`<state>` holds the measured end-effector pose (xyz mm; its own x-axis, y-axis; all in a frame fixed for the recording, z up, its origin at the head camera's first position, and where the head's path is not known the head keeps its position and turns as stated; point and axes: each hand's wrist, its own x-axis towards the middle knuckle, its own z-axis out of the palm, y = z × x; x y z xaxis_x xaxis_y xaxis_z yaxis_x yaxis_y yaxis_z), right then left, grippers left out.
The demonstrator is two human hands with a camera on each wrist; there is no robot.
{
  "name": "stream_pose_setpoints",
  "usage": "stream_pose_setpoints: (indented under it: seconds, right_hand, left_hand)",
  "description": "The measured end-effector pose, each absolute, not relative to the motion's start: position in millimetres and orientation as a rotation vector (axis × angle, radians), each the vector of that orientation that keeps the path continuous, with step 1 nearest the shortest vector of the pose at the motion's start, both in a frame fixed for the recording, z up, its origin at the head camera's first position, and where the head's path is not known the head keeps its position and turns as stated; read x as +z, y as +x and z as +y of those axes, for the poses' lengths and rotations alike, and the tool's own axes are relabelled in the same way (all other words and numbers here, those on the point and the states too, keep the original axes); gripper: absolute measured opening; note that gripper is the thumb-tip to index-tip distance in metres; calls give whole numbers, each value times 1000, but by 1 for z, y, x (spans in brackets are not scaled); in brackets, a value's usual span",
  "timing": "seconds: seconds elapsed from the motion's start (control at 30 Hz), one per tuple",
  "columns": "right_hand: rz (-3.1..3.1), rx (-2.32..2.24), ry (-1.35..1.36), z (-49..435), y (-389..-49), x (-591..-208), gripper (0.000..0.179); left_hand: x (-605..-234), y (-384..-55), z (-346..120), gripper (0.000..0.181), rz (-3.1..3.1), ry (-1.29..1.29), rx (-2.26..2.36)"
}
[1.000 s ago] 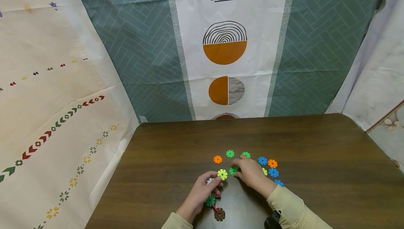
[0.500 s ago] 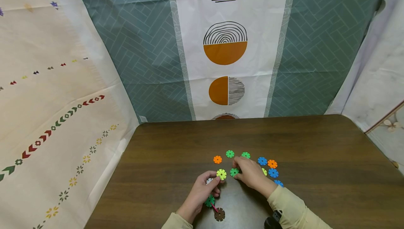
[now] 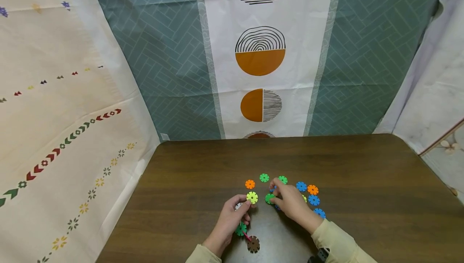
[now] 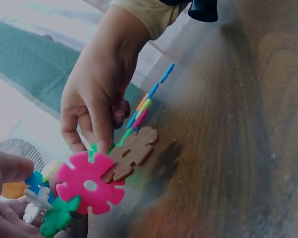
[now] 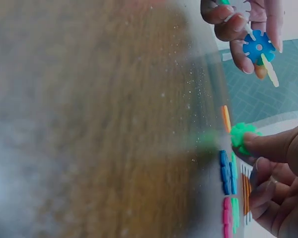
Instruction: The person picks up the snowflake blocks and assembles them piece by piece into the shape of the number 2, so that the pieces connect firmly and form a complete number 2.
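Note:
My left hand (image 3: 232, 216) grips a chain of interlocking notched discs. In the head view, its yellow disc (image 3: 252, 197) stands beyond the fingertips and its brown disc (image 3: 253, 244) hangs at the near end. The left wrist view shows a pink disc (image 4: 72, 173) facing the camera, then a green one (image 4: 59, 218) and a white one (image 4: 38, 196). A blue disc (image 5: 252, 43) sits between the left fingers in the right wrist view. My right hand (image 3: 293, 203) pinches a single green disc (image 3: 269, 199) by its edge, a small gap right of the yellow disc.
Loose discs lie on the brown table (image 3: 195, 174): an orange disc (image 3: 250, 184) and a light green disc (image 3: 264, 178) beyond the hands, several blue ones such as this blue disc (image 3: 313, 200) at the right. A patterned curtain (image 3: 174, 73) hangs behind the table.
The left hand's chain has shifted slightly left and away, widening the gap between its yellow disc and the green disc. The right hand has moved slightly right, still pinching the green disc.

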<state>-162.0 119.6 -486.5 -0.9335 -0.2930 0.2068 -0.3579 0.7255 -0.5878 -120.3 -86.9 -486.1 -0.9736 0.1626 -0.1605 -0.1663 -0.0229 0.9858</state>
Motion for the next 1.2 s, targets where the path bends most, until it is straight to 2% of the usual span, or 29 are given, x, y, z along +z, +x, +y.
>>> stream_pose_setpoints:
  seconds: [0.17,0.37,0.8,1.2]
  right_hand:
    - [-2802,1133,550,124,-158,-484,14]
    - [-2773,1406,587,129,-148,-483,9]
    - [-2673,1468,614,132,-136,-479,6]
    - [-2612,1354,682,129,-130,-484,10]
  left_hand:
    - [-487,-121,-88,32,1999,12,2090]
    - [-485,-120,-86,44,1973,83,2098]
    - [-482,-119,-76,39,1900,148,2132]
    - [-488,-116,-69,35,1886,98,2110]
